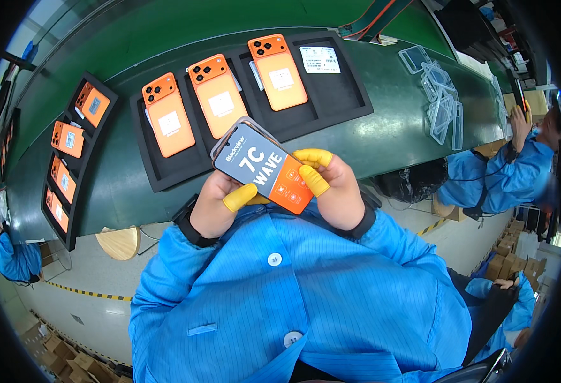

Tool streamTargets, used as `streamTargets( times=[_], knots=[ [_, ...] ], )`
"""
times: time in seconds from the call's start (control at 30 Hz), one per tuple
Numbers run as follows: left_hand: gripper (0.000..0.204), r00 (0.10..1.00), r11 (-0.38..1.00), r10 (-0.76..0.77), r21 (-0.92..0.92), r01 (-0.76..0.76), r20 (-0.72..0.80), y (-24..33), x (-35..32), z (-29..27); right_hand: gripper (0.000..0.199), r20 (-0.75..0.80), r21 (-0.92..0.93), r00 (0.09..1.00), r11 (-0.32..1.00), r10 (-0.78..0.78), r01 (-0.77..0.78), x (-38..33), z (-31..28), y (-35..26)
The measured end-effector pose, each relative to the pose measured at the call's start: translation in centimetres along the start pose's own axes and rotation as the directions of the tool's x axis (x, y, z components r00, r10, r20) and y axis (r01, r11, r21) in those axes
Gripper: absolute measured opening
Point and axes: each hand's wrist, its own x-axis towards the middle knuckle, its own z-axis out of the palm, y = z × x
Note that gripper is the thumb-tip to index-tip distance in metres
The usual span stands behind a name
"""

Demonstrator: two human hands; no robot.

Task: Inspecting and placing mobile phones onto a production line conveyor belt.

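Note:
Between both hands, in front of my chest, is a smartphone [262,167] with its screen side up, covered by a printed grey and orange film. A clear rim, which looks like a transparent case, shows along its top edge. My left hand [225,199] grips the lower left side, its thumb in a yellow finger cot. My right hand [331,182] grips the right side with yellow-cotted fingers. Beyond them lies a black foam tray [213,165] holding an orange phone [168,121] at left, another orange phone [216,96] and a third orange phone [278,73].
A white label card [320,60] lies in the tray's right compartment. Clear phone cases [443,108] are heaped on the green bench [395,121] at right. Another black tray [83,159] with several orange phones stands at left. Co-workers in blue coats [485,182] are at right and far left.

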Motion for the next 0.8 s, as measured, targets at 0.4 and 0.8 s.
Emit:
streamTargets(
  times=[0.4, 0.8],
  knots=[
    [0.042, 1.000, 1.000, 0.006, 0.018, -0.006, 0.003, -1.0, -0.2, -0.1, 0.022, 0.344, -0.801, 0.770, 0.261, -0.537, 0.539, 0.7, -1.2, -3.0],
    [0.040, 0.999, 1.000, -0.009, 0.015, 0.008, 0.032, -0.6, -0.2, 0.4, 0.025, 0.231, -0.163, 0.972, 0.987, 0.048, -0.010, 0.4, -2.5, 0.4]
  ],
)
